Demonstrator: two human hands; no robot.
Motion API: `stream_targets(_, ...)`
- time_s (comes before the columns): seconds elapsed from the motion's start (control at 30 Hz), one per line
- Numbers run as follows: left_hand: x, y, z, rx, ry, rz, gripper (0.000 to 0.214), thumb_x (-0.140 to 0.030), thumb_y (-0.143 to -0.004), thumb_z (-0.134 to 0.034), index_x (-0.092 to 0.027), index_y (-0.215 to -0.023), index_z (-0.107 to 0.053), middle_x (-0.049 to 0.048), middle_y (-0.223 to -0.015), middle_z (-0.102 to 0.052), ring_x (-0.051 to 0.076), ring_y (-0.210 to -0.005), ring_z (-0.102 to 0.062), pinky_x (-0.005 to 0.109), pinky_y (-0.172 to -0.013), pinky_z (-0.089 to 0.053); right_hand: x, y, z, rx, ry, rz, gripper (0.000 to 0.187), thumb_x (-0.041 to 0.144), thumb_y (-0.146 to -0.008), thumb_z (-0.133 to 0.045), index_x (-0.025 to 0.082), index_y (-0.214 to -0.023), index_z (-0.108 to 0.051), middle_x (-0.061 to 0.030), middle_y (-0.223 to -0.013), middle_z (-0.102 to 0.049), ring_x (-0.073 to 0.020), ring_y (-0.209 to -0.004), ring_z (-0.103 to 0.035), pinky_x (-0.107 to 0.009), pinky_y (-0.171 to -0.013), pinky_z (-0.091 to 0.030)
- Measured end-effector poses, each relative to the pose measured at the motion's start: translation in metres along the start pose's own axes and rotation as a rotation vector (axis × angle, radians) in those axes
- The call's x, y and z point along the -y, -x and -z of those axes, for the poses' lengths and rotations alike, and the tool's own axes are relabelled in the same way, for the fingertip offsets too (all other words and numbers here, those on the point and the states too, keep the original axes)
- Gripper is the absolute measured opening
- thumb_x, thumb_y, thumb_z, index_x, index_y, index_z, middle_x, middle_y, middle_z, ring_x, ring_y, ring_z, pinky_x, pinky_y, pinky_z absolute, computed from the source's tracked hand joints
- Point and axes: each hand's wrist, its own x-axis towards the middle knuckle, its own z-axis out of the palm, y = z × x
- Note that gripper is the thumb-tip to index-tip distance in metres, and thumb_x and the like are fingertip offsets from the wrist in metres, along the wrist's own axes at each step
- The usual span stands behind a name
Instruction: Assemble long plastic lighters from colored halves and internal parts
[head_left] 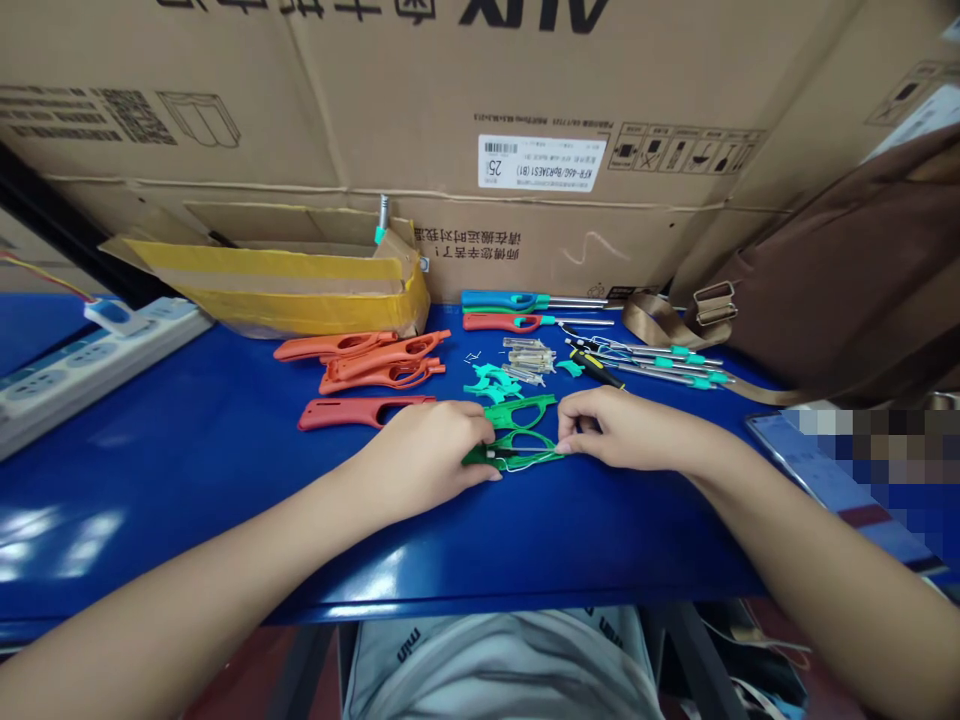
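Note:
My left hand is closed around the handle end of a green lighter shell half. Inside this shell lie a black igniter piece and a thin white wire. At the shell's narrow front end, my right hand pinches the wire between thumb and forefinger; the exact grip is partly hidden. Just beyond, another green shell half lies flat, partly covered by my left hand. A red shell rests to the left of that hand.
Behind are orange shells, turquoise triggers, clear fuel tanks and a black-and-yellow screwdriver. Assembled lighters and metal tubes lie farther back. A taped carton, power strip and brown bag flank them.

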Motion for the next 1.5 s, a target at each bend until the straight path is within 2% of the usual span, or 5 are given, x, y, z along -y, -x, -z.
stream_targets(0.13,0.0027,0.0004,-0.0018,-0.022,0.093,0.033,0.023,-0.032,-0.085,-0.079,-0.02,-0.104,-0.072,0.004,-0.099,-0.071,0.021,-0.08,-0.069,0.028,-0.064,-0.047,-0.0009,0.0013,-0.0004,-0.013,0.016,0.048,0.012,0.025,-0.09,-0.067,0.017,-0.081,-0.067,0.0007,-0.069,-0.06,-0.0124,-0.062,-0.05,-0.025,-0.058,-0.037)
stream_targets(0.33,0.0068,0.0025,-0.0067,-0.09,0.307,0.053,0.024,-0.027,-0.081,-0.081,-0.018,-0.096,-0.064,0.0014,-0.092,-0.061,0.014,-0.069,-0.061,0.026,-0.062,-0.049,-0.0015,0.0058,-0.0005,-0.11,0.035,0.275,0.007,0.017,-0.087,-0.067,0.017,-0.092,-0.063,-0.002,-0.089,-0.062,-0.0119,-0.07,-0.051,-0.024,-0.063,-0.041)
stream_targets(0.5,0.0066,0.0,-0.0082,-0.095,0.349,0.032,0.011,-0.02,-0.085,-0.076,-0.016,-0.085,-0.066,0.0013,-0.088,-0.059,0.012,-0.068,-0.06,0.024,-0.064,-0.049,0.0007,0.0083,-0.0026,-0.062,0.056,0.367,0.019,0.009,-0.086,-0.061,0.018,-0.103,-0.065,-0.003,-0.1,-0.061,-0.0103,-0.068,-0.052,-0.024,-0.063,-0.042)
stream_targets(1.07,0.0046,0.0001,-0.0046,-0.092,0.382,0.045,0.007,-0.019,-0.089,-0.066,-0.017,-0.083,-0.069,0.0016,-0.082,-0.065,0.013,-0.068,-0.061,0.024,-0.064,-0.048,0.0036,0.0073,-0.0076,-0.097,0.062,0.263,0.006,0.016,-0.088,-0.067,0.018,-0.094,-0.067,-0.0021,-0.094,-0.066,-0.012,-0.07,-0.053,-0.025,-0.064,-0.04)
stream_targets(1.5,0.0057,-0.0009,-0.0028,-0.131,0.378,0.053,0.007,-0.018,-0.09,-0.066,-0.017,-0.085,-0.07,0.0027,-0.083,-0.067,0.014,-0.07,-0.063,0.025,-0.065,-0.048,0.0018,0.0096,-0.0046,-0.033,-0.025,0.351,0.023,0.003,-0.081,-0.06,0.018,-0.096,-0.07,-0.0005,-0.09,-0.06,-0.0095,-0.07,-0.054,-0.021,-0.064,-0.046)
